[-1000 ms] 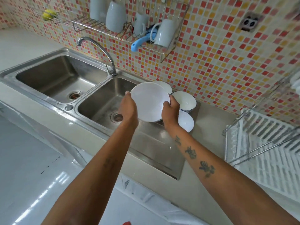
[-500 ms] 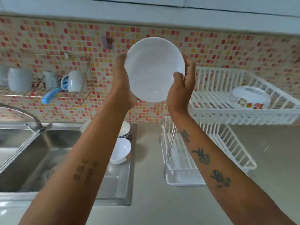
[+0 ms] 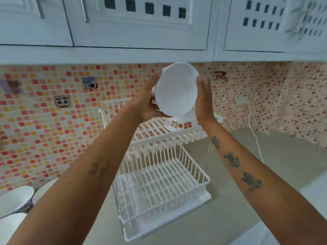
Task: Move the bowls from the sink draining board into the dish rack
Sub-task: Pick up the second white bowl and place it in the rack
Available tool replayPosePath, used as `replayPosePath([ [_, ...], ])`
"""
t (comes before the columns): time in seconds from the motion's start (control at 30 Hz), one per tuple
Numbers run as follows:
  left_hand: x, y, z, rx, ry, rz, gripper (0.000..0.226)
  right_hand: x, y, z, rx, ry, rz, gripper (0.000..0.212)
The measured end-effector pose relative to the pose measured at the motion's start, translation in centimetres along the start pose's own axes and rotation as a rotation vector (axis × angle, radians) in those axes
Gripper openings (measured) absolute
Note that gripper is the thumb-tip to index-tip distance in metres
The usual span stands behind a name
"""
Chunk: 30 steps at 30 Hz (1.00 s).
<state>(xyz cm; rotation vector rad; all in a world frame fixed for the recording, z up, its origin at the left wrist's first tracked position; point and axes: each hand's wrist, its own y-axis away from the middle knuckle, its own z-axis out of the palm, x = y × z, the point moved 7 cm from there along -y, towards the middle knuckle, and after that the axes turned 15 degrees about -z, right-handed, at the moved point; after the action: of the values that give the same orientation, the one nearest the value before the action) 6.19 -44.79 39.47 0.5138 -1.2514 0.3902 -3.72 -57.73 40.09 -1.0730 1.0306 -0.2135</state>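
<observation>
I hold a white bowl (image 3: 177, 89) up in the air with both hands, its inside turned towards me. My left hand (image 3: 148, 101) grips its left rim and my right hand (image 3: 203, 99) presses its right rim. The bowl hangs above the upper tier of the white two-tier dish rack (image 3: 159, 175). A decorated white dish (image 3: 178, 123) lies on that upper tier, partly hidden behind the bowl. At the lower left edge two more white bowls (image 3: 15, 200) show, one with a blue pattern outside.
White wall cabinets (image 3: 141, 23) hang close above the raised bowl. The mosaic tiled wall (image 3: 53, 121) carries a socket (image 3: 62, 102). A white cable (image 3: 254, 137) runs down onto the grey counter (image 3: 274, 165) to the right of the rack.
The view has swung right and up, away from the sink. The bowl has moved with both hands to a place over the rack's upper tier and is tilted more to the right.
</observation>
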Motion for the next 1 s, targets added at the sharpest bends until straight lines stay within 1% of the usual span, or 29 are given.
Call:
replayPosePath([
  [0.03,0.2,-0.7,0.6,0.050,-0.066,0.041,0.046,1.0,-0.7,-0.6,-0.009,0.015,0.039,0.026],
  [0.07,0.4,-1.4,1.1,0.100,-0.139,0.086,0.047,1.8,-1.2,-1.0,-0.015,0.025,0.086,0.040],
  [0.13,0.8,-2.7,1.7,0.217,-0.267,0.199,0.061,3.5,-1.9,-1.5,-0.032,0.042,0.177,0.066],
  [0.17,1.0,-3.2,1.9,0.272,-0.326,0.269,0.063,4.0,-2.0,-1.7,-0.043,0.051,0.211,0.076],
  [0.2,1.1,-3.4,2.1,0.321,-0.396,0.349,0.065,4.3,-2.1,-1.8,-0.048,0.046,0.236,0.083],
  [0.3,1.1,-4.5,2.9,0.418,-0.623,0.530,0.078,6.1,-2.2,-2.0,-0.042,0.039,0.273,0.089],
  [0.37,0.7,-5.1,3.4,0.458,-0.720,0.583,0.078,9.3,-2.4,-2.3,-0.025,0.044,0.332,0.109],
  [0.4,0.5,-5.5,3.4,0.466,-0.752,0.593,0.077,10.1,-2.1,-2.5,-0.025,0.064,0.356,0.113],
  [0.43,0.3,-5.9,3.4,0.469,-0.781,0.606,0.076,10.5,-2.0,-2.6,-0.026,0.089,0.367,0.108],
  [0.53,-0.4,-6.8,3.5,0.483,-0.855,0.662,0.075,8.7,-1.4,-2.8,0.000,0.136,0.378,0.064],
  [0.57,-0.7,-7.1,3.5,0.491,-0.875,0.668,0.076,8.9,-1.4,-2.8,0.006,0.149,0.385,0.055],
  [0.63,-1.2,-7.9,3.6,0.501,-0.930,0.663,0.077,9.0,-1.3,-2.9,-0.005,0.166,0.393,0.047],
  [0.73,-1.8,-9.1,3.9,0.491,-1.003,0.640,0.080,10.1,-1.2,-2.8,-0.079,0.188,0.448,0.048],
  [0.87,-2.3,-10.2,4.2,0.504,-1.091,0.619,0.083,11.1,-1.2,-2.9,-0.103,0.190,0.518,0.065],
  [1.0,-2.8,-10.9,3.9,0.510,-1.177,0.582,0.085,11.8,-0.9,-2.6,-0.138,0.196,0.571,0.068],
])
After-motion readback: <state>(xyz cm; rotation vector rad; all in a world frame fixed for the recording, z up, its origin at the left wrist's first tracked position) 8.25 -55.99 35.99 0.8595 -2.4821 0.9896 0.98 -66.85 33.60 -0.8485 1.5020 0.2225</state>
